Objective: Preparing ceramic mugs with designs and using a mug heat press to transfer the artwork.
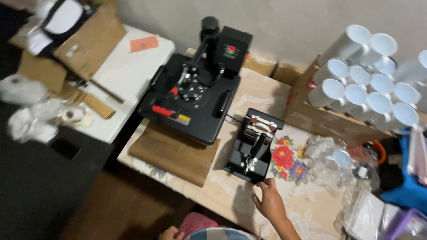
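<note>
R hand (pixel 269 201) is seen resting at the near corner of the small black mug press (pixel 253 146), fingers spread apart, touching its base edge but clamped on nothing. L hand (pixel 170 233) is caught at the bottom edge by the lap, mostly cut off; its grip can't be told. The mug press sits on the counter (pixel 231 195), on a flowered cloth, just R of the large black heat press (pixel 192 95), w/ a brown sheet (pixel 173 153) under that one's front. White mugs (pixel 369 84) are stacked on a cardboard box (pixel 320 118) at far R.
</note>
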